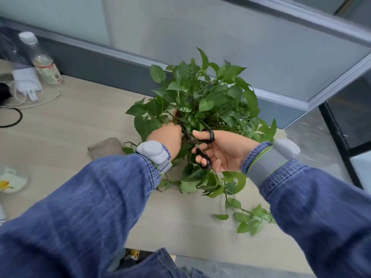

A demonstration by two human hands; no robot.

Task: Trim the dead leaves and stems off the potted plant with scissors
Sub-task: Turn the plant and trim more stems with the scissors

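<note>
A leafy green potted plant (208, 97) stands on the pale wooden table (84, 125), its pot hidden under the foliage. Long vines (247, 215) trail from it over the table toward me. My right hand (222, 150) grips black-handled scissors (202, 145), thumb through one loop and fingers through the other, blades pointing left into the plant's base. My left hand (167, 135) reaches into the leaves right beside the blades, its fingers curled round stems there; what exactly it holds is hidden by leaves.
A brown cloth (104, 147) lies left of the plant. At the far left stand a clear bottle (40, 59), a white charger with cable (27, 83) and a black cord (12, 119). A crumpled floral wrapper (10, 181) lies at the left edge. A grey partition wall (180, 33) stands behind the table.
</note>
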